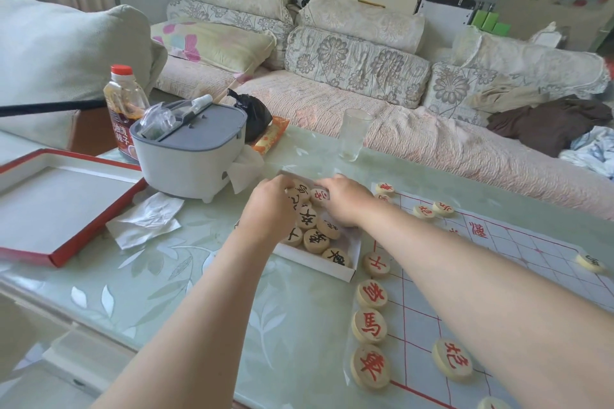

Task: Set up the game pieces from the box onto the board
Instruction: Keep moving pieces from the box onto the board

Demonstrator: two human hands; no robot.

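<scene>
A shallow white box (317, 265) lies on the table and holds several round wooden game pieces (315, 240) with black or red characters. My left hand (267, 211) reaches into the box's far left part, its fingers bent down over the pieces and its fingertips hidden. My right hand (344, 201) is over the box's far end, fingers curled round a red-marked piece (319, 195). The board (505, 262), a sheet with a red grid, lies right of the box. Red pieces (369, 325) line its left edge, and others (423, 211) stand along its far side.
A red-rimmed box lid (71, 244) lies at the left beside crumpled tissues (146, 219). A grey-white container (189, 149), a sauce bottle (123, 103) and a black bag (254, 116) stand behind the box. An empty glass (354, 134) is near the far table edge. A sofa runs behind.
</scene>
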